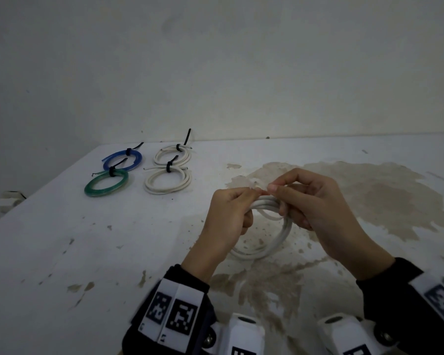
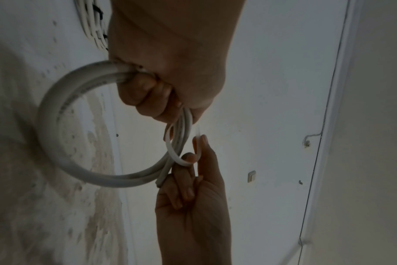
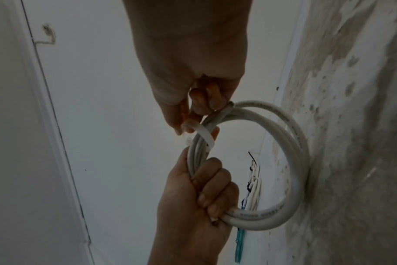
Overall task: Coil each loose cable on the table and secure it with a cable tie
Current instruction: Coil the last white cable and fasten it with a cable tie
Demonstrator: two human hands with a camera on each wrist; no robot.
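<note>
The left hand has its fingers curled tight round the gathered turns of a white cable coil, holding it up on edge so that its lower arc rests on the stained table, near the person and right of centre. The right hand pinches a pale cable tie between thumb and forefinger; the strap is looped round the bundle just beside the left hand's grip, and one cut end of the cable lies against the right fingers.

This looks like the threading stage. To do it well, the left hand should keep all turns pressed together so none slips out of the loop, while the right hand feeds the tail squarely into the tie's head. Whether the tail has entered the head yet cannot be told. The loose cable end is best caught inside the strap before it is drawn snug.

Far left on the table lie four finished coils, each bound with a black tie: a blue coil, a green coil and two white coils.
</note>
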